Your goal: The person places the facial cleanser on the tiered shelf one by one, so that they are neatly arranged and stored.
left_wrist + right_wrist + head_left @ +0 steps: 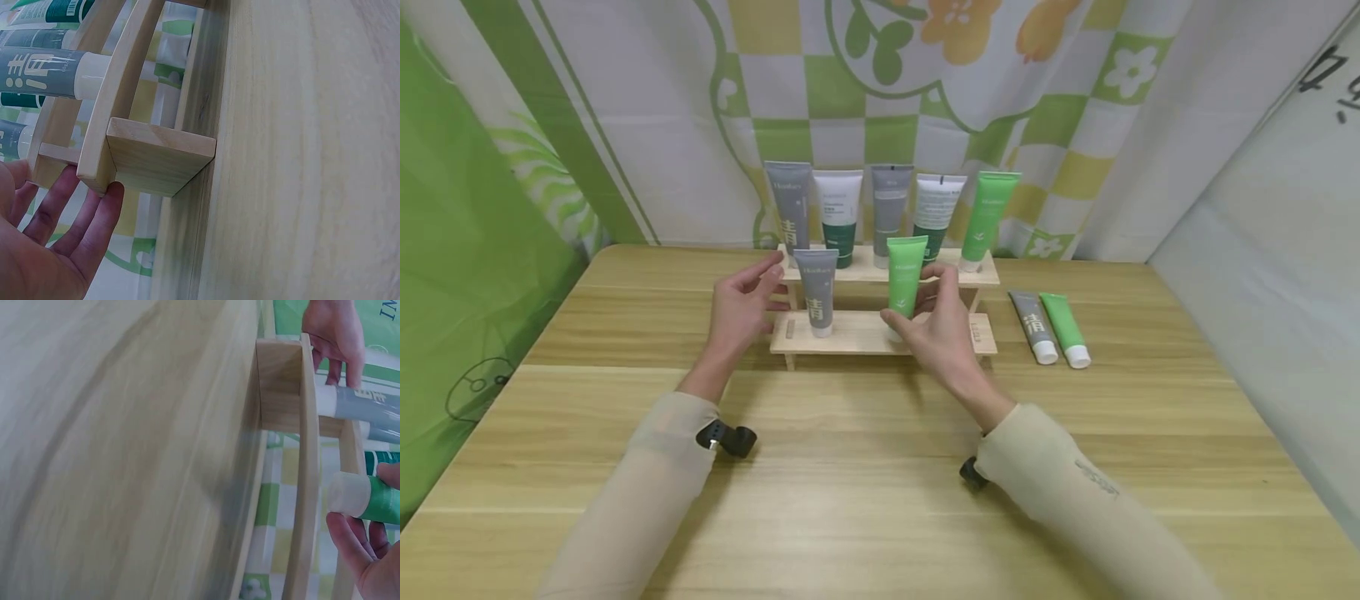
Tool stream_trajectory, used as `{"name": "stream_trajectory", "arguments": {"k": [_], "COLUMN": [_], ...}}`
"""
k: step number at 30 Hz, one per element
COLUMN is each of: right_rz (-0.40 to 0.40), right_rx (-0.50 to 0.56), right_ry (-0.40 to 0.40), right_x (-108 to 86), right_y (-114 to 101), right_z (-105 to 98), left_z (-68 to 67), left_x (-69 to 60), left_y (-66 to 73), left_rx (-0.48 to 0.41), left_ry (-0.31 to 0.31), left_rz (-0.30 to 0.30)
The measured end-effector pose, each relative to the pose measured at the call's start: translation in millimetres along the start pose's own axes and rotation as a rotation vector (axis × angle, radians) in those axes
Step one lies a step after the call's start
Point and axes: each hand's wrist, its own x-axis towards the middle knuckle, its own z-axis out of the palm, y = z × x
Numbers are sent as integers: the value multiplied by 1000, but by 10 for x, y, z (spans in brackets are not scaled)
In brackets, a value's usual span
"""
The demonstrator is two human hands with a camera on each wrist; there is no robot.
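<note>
My right hand (942,332) pinches a green tube (907,271) between thumb and fingers, upright with its white cap (347,494) down, a small gap off the lower shelf. At the left end of the two-tier wooden rack (872,340), my left hand (741,304) has its fingers loosely extended, fingertips at the shelf's end in the left wrist view. A grey tube (817,287) stands cap down on the lower shelf. Along the upper shelf stand another grey tube (790,204), a white-and-green tube (838,208), a third grey tube (891,208), a second white-and-green tube (938,204) and a green tube (991,217).
Right of the rack, a grey tube (1033,327) and a green tube (1065,330) lie side by side on the wooden table (850,500). A patterned curtain (647,108) hangs behind the rack. A white wall (1277,250) borders the right side.
</note>
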Motion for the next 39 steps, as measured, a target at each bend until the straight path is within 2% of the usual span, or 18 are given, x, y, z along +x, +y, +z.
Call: {"name": "stream_trajectory", "arguments": {"k": [8,15,39], "right_rz": [3,-14,-42], "right_rx": [43,11,-13], "right_ry": [45,57,63], "right_x": [25,40,29], "right_y": [-24,-15,1], "right_z": [246,381,494], "left_z": [-7,-4,14], "left_x": [-9,-5,-4], "left_y": [30,24,11], "left_rx": [3,-9,-25], "left_ry": [-9,-9,2], "left_rz": [4,3,10]}}
